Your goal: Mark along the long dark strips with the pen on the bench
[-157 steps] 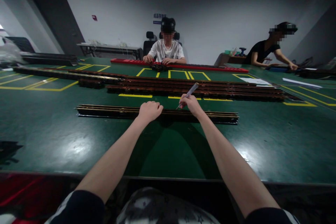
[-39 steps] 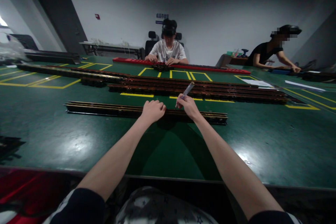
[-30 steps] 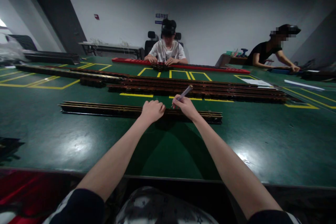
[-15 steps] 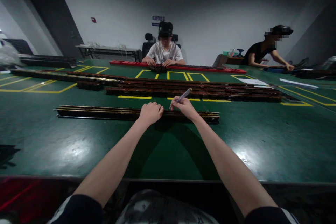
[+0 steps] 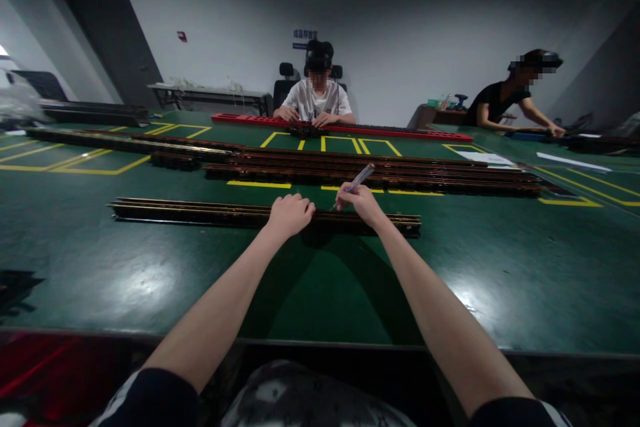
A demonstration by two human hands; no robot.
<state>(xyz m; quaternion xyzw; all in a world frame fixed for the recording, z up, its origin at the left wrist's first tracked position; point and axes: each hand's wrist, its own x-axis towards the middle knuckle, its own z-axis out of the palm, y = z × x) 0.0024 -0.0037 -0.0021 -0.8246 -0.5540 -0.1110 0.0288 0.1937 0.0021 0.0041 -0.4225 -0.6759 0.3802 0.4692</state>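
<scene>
A long dark metal rail [image 5: 200, 212] lies across the green table [image 5: 320, 280] in front of me. My left hand [image 5: 290, 213] rests on the rail's near side with its fingers curled over the top edge. Just to the right, my right hand [image 5: 361, 203] is closed round a clear-handled screwdriver [image 5: 356, 181], held like a pen, with its tip pointing down at the rail.
Several more long rails [image 5: 370, 172] lie stacked farther back among yellow floor-style markings [image 5: 257, 183]. A person in a white shirt [image 5: 315, 97] works at a red strip [image 5: 345, 125] across the table. Another person in black [image 5: 505, 100] stands at the far right.
The rail has slid leftward under my hands since the earliest frame. My right hand keeps shifting the screwdriver slightly along the rail; the left hand stays on it.
</scene>
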